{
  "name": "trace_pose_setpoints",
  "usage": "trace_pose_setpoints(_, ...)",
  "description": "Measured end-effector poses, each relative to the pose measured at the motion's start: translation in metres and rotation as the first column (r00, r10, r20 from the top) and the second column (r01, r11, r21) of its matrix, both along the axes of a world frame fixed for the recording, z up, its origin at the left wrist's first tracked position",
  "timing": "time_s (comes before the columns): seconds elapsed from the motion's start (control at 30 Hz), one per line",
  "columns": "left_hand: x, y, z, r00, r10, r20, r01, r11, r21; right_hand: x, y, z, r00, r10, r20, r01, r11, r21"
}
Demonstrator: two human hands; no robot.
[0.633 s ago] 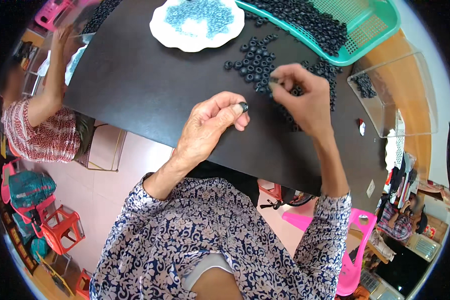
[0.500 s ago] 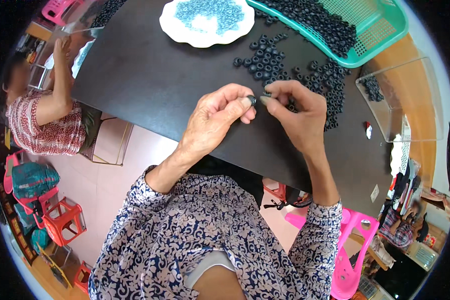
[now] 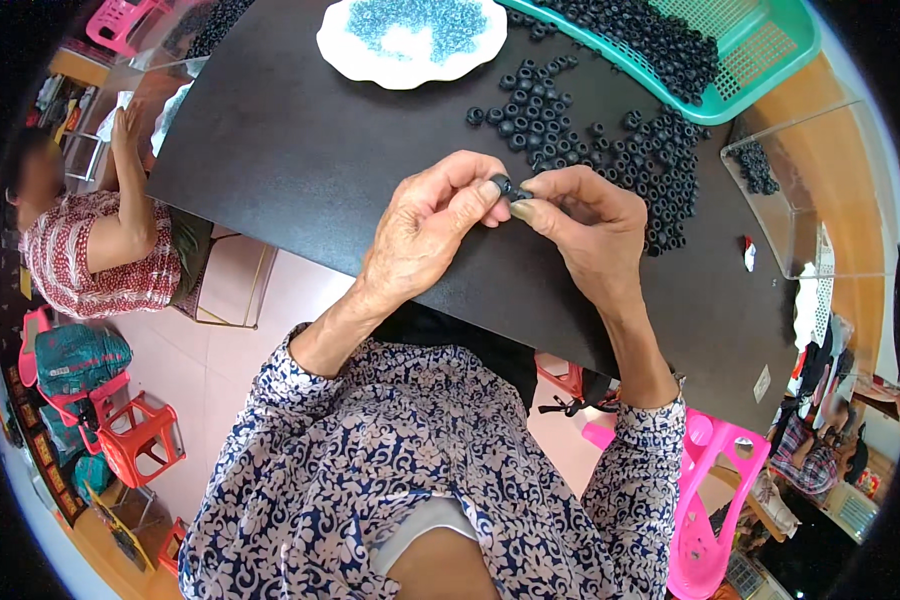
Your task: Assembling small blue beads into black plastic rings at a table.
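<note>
Between the thumb and fingers of my left hand is a small black round piece with a hollow end. My right hand is pinched closed against that piece, and whatever lies between its fingertips is too small and covered to make out. Both hands meet just above the dark table. Behind and beside my right hand lies a loose spread of similar black hollow pieces. Beyond my hands, a white scalloped plate carries many tiny pale blue, see-through bits.
A green plastic basket at the far right holds more black pieces. Near it stands a clear box with some inside. Another person sits at the left. A pink chair and red stools stand around the table.
My right fingertips have moved left and now touch the black piece in my left hand; a small gap separated them before. My left hand has risen slightly in the picture.
</note>
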State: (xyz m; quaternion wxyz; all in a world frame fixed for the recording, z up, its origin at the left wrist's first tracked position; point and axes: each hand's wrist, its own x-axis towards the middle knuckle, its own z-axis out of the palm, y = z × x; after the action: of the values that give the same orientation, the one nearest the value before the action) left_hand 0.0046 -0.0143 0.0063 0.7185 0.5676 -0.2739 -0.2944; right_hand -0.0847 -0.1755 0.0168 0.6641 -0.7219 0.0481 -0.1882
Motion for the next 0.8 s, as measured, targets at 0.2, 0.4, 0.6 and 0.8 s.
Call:
trace_pose_setpoints(0.2, -0.0007, 0.0003, 0.0029, 0.996, 0.004, 0.086, -0.008, 0.999, 0.045, 0.0017, 0.0030, 0.0010, 0.999, 0.007, -0.034, -0.004, 0.995, 0.100)
trace_pose_setpoints(0.4, -0.0028, 0.0001, 0.0048, 0.991, 0.021, 0.129, -0.028, 0.998, 0.054, 0.0014, 0.0014, -0.0032, 0.998, -0.003, -0.066, 0.006, 0.999, 0.047)
trace_pose_setpoints(0.6, -0.0012, 0.0031, 0.0072, 0.968, 0.014, 0.250, -0.049, 0.990, 0.132, 0.0015, 0.0005, -0.0029, 0.999, -0.004, -0.047, 0.004, 1.000, -0.001)
trace_pose_setpoints(0.8, -0.0002, 0.0058, 0.0075, 0.977, -0.019, 0.212, -0.010, 0.991, 0.131, 0.0002, -0.0013, -0.0012, 0.998, 0.016, -0.054, -0.021, 0.996, -0.086)
